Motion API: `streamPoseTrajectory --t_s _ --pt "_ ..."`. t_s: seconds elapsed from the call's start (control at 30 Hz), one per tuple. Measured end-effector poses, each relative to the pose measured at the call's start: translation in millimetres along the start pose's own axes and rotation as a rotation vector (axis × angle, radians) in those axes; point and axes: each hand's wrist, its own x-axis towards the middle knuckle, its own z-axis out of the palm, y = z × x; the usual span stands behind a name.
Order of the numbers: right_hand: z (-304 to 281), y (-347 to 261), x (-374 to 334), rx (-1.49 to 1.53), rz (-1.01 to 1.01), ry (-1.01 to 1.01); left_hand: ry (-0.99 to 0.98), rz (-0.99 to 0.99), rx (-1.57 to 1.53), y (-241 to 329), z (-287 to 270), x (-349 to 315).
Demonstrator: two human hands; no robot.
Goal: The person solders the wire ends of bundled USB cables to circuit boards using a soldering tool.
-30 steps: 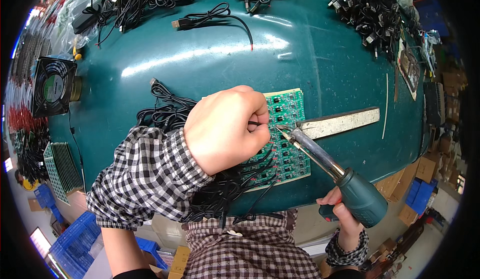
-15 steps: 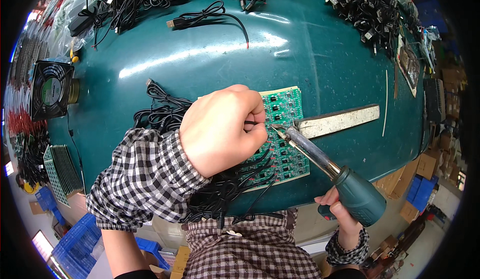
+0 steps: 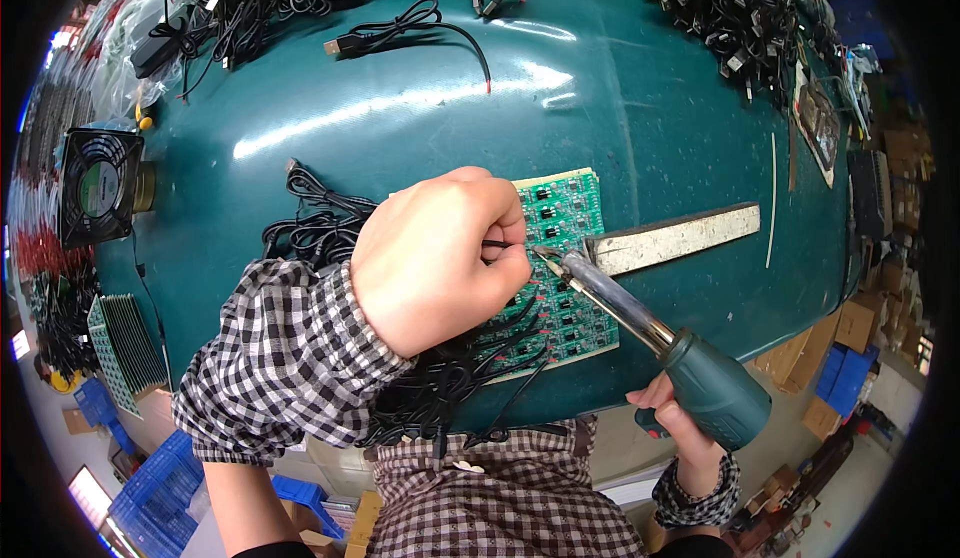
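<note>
A thin black wire [image 3: 497, 246] is pinched by the left hand [image 3: 440, 258] at frame centre; the soldering iron [image 3: 655, 333], gripped by the right hand [image 3: 680, 423], has been brought slightly closer since 1 second ago, its tip touching the green circuit board [image 3: 565, 258] on the teal counter [image 3: 400, 108].

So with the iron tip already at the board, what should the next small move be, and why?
Probably hold the soldering iron tip on the joint briefly, then lift it. Its tip meets the thin wire that the left hand pinches over the green circuit board; the right hand grips the handle.
</note>
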Motion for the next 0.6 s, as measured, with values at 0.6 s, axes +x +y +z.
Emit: streamPoseTrajectory --t_s 0.6 --pt "-0.6 1.3 -3.7 0.044 -0.039 0.016 -0.015 -0.007 0.005 0.0 0.1 0.3"
